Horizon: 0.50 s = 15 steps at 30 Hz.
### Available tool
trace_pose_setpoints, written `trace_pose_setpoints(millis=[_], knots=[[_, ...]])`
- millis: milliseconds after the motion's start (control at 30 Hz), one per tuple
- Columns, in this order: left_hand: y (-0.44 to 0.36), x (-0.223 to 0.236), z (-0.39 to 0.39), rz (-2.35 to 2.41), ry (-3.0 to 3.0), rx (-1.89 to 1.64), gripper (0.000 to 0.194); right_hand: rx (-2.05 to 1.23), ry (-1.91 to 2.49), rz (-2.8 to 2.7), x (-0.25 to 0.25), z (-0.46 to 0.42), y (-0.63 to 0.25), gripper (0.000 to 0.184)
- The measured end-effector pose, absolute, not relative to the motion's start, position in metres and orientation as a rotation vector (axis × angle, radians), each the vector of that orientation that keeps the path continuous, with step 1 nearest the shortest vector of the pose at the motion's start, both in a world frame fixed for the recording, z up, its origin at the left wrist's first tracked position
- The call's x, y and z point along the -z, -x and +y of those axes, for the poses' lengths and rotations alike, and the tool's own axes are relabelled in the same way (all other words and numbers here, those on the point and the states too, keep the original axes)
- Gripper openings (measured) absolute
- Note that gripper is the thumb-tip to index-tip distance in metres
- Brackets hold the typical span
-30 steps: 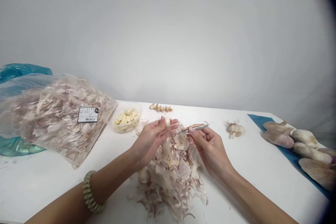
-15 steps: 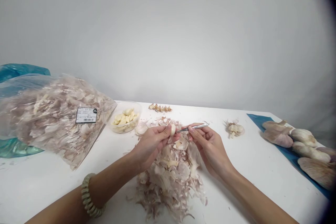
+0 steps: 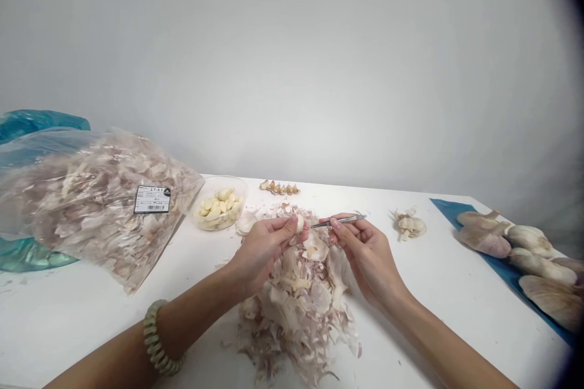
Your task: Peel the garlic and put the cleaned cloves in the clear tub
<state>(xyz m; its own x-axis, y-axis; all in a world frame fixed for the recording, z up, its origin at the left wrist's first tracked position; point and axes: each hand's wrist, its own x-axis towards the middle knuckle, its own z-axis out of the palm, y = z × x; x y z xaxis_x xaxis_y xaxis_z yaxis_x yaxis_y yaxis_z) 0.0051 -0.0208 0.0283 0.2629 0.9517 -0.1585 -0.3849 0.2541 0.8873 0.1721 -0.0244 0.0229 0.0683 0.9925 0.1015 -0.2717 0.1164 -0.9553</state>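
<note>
My left hand [image 3: 263,247] is shut on a pale peeled garlic clove [image 3: 300,224], held between fingertips and thumb. My right hand [image 3: 367,253] pinches slim steel tweezers [image 3: 338,221], their tips just right of the clove and close to it. Directly below both hands lies a loose heap of papery garlic skins [image 3: 296,298]. A coiled spiral bracelet [image 3: 157,337] circles my left wrist.
A clear bag stuffed with skins [image 3: 91,206] lies at left on blue plastic [image 3: 31,124]. Behind my hands are a bowl of peeled cloves [image 3: 219,209] and a row of unpeeled cloves [image 3: 279,188]. A garlic bulb [image 3: 409,225] and pale oyster mushrooms [image 3: 529,255] on blue sheet [image 3: 497,252] lie right.
My left hand has curled around the clove and brought it lower and to the right. The tweezers' tips have come closer to the clove.
</note>
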Motion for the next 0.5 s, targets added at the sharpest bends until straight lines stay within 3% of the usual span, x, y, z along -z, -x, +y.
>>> trace_pose_setpoints(millis=[500], knots=[[-0.0062,-0.0325,-0.0244,0.956,-1.076,-1.209,0.033,-1.189,0.925,-1.039,-0.022,-0.0252,-0.1725,0.02]])
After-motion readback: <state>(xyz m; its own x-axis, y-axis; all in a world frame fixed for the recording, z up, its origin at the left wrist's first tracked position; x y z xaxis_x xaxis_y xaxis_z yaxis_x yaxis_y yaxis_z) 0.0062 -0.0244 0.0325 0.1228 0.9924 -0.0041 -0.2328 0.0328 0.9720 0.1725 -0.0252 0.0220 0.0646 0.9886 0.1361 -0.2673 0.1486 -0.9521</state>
